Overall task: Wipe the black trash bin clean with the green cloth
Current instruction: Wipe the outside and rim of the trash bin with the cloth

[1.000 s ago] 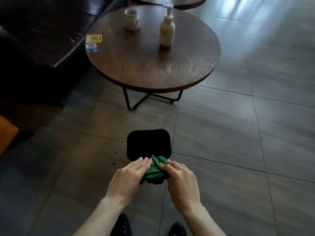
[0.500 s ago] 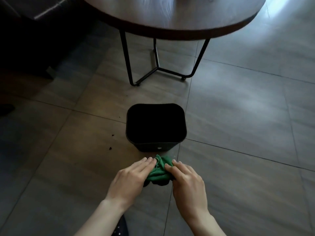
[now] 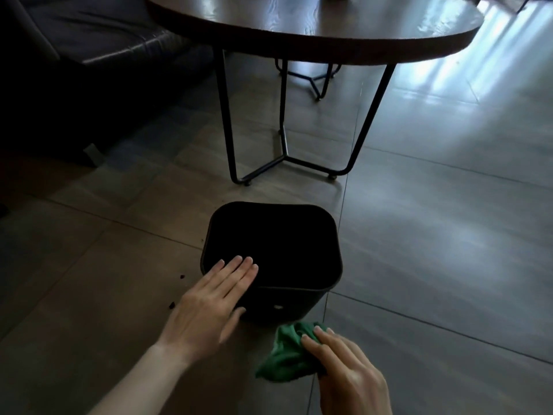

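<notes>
The black trash bin (image 3: 308, 298) stands upright on the tiled floor, its square open mouth facing up. My left hand (image 3: 209, 304) lies flat over the bin's near left corner, fingers stretched across the rim and thumb against the front wall. My right hand (image 3: 347, 375) holds the bunched green cloth (image 3: 287, 357) just in front of the bin's near wall, low and close to the floor. The cloth does not touch the bin. A small pale spot shows on the bin's front wall.
A round wooden table (image 3: 314, 28) on black metal legs (image 3: 287, 160) stands right behind the bin. A dark sofa (image 3: 74, 70) fills the left side. Small dark crumbs (image 3: 176, 290) lie on the floor left of the bin.
My left hand let go of the cloth and moved forward onto the bin's rim. My right hand kept the cloth and shifted right. The view came lower and closer to the bin.
</notes>
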